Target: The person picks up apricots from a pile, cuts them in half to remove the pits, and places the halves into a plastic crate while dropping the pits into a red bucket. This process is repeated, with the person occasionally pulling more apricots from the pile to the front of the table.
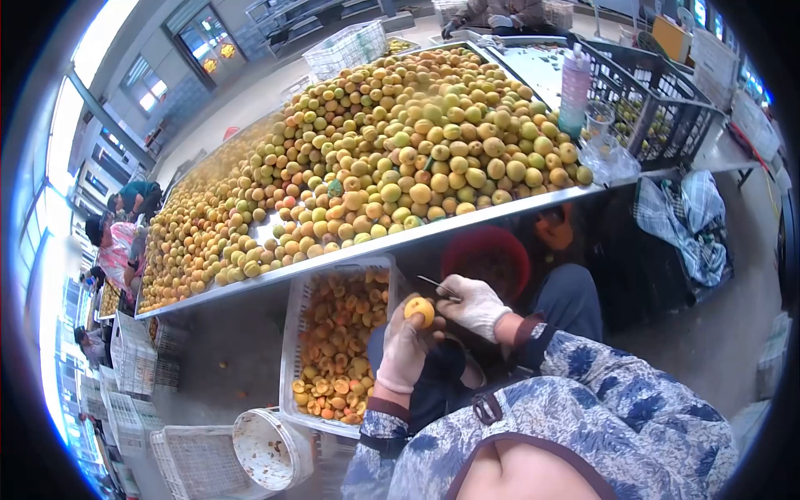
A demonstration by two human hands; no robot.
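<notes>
My left hand [403,348], in a white glove with fingertips showing, is closed around a yellow apricot [419,311]. Close beside it, my right hand [472,305], also gloved, grips a small knife [429,281] whose thin blade points up and left. The knife's handle is hidden in my fingers. To the left of my knees stands a white plastic crate [289,358] with many cut apricot halves [342,333] inside. Beyond my hands, a big heap of whole apricots [400,142] covers the metal-edged table [375,243].
Under the table edge sits a red basin [523,258]. A white bucket [296,454] and an empty-looking crate [196,458] are at lower left. A pink-and-green bottle [575,87] and a black crate [667,137] stand at right. Other people [137,200] work at left and at the back.
</notes>
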